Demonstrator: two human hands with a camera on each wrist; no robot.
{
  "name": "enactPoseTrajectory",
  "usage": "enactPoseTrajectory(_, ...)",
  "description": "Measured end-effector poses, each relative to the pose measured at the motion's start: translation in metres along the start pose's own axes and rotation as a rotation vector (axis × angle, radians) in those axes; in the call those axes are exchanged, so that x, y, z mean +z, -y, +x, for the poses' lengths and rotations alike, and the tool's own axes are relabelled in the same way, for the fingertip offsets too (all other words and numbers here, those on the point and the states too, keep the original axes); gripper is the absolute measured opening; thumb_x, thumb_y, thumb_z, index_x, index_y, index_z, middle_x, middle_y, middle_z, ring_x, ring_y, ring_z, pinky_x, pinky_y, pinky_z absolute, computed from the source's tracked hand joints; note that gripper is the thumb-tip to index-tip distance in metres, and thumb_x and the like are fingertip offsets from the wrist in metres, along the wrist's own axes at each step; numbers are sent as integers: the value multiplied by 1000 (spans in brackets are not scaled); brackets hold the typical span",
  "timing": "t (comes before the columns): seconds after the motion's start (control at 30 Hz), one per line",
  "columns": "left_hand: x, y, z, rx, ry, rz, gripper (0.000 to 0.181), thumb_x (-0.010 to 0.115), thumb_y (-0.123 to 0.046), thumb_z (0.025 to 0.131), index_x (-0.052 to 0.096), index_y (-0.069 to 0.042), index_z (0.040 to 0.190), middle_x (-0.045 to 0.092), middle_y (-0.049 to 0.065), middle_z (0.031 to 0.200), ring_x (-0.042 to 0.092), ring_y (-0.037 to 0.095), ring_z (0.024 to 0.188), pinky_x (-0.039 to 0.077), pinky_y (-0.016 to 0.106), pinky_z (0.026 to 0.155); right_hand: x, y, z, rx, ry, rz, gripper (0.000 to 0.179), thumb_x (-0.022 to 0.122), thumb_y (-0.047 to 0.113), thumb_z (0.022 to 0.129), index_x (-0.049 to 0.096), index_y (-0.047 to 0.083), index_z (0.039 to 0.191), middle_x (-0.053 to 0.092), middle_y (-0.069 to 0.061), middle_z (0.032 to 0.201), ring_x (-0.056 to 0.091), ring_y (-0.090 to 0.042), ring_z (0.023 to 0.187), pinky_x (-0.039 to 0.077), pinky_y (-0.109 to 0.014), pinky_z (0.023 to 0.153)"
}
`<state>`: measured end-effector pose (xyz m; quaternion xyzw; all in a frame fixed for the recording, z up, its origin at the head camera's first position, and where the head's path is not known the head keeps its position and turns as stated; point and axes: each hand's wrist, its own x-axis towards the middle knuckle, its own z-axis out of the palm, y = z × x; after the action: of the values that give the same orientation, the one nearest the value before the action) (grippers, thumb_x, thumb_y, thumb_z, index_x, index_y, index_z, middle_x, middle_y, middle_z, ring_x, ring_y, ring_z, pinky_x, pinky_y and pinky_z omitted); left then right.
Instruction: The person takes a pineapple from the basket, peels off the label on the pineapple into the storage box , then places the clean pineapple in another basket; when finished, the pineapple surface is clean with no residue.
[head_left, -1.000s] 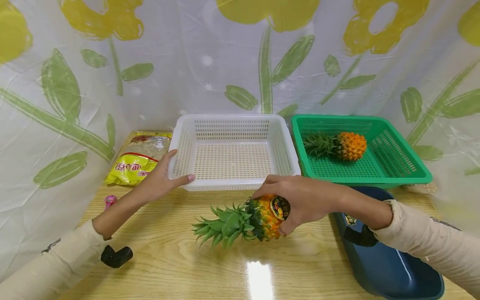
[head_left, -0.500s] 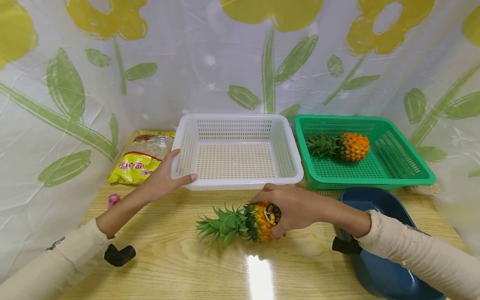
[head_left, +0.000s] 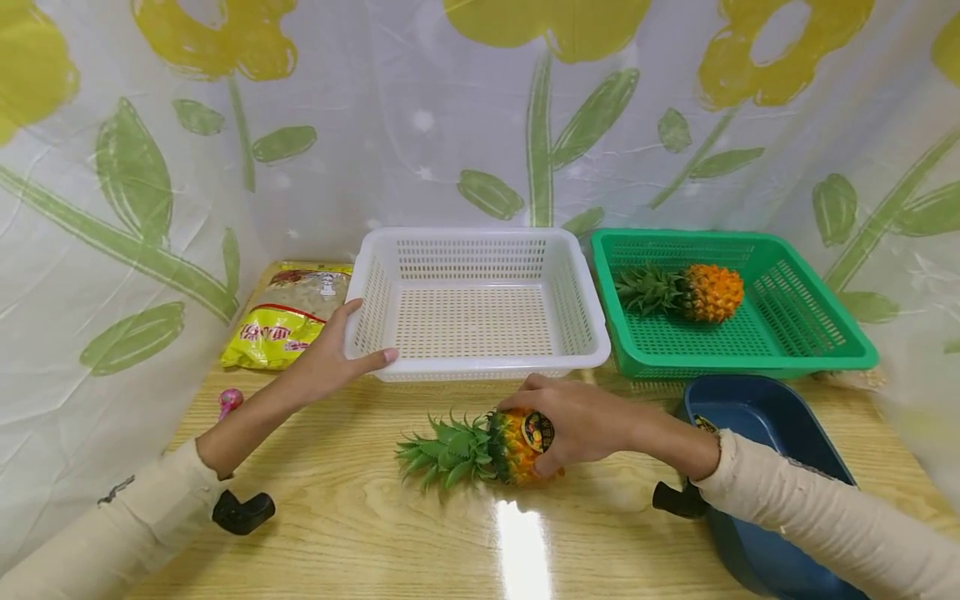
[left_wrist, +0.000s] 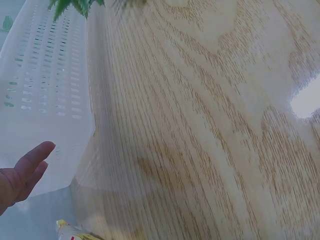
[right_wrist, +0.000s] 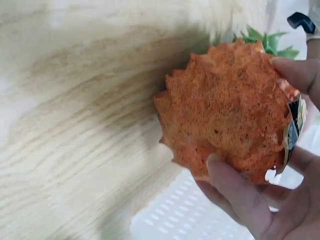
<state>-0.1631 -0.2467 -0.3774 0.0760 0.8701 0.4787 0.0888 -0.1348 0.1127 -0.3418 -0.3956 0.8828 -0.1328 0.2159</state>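
My right hand (head_left: pixel 581 421) grips a small pineapple (head_left: pixel 517 437) by its orange body, leaves pointing left, close over the wooden table (head_left: pixel 360 533). A dark round label (head_left: pixel 537 431) shows on its side. In the right wrist view, thumb and fingers curl round the pineapple's knobbly base (right_wrist: pixel 215 110). My left hand (head_left: pixel 330 358) rests on the near left corner of a white slotted basket (head_left: pixel 495 367), fingers spread straight and thumb over the front rim. Two straight fingertips (left_wrist: pixel 37 162) lie against the basket's wall (left_wrist: pixel 65 90) in the left wrist view.
A green basket (head_left: pixel 750 363) holding another pineapple (head_left: pixel 712 293) stands at the back right. A dark blue basin (head_left: pixel 757 425) lies partly under my right forearm. Left of the white basket are a yellow packaged bag (head_left: pixel 273 333) and a small pink round thing (head_left: pixel 231 399).
My right hand has moved the pineapple a little left and nearer to me, away from the white basket's front. The left hand stays at the basket's corner. The head view has shifted slightly.
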Motion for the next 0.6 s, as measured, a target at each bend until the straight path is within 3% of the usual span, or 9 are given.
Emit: enactPoseTrajectory(0.6,-2,-5,-1,-51,10,72,110,70,-48,91,-7,-9,161,37,31,149,48,47,132,40,64,106,0,-8,2,5,35,94,82,84,30,78,46,20,150,54,-4,128,56,-17,101,51,-41,87)
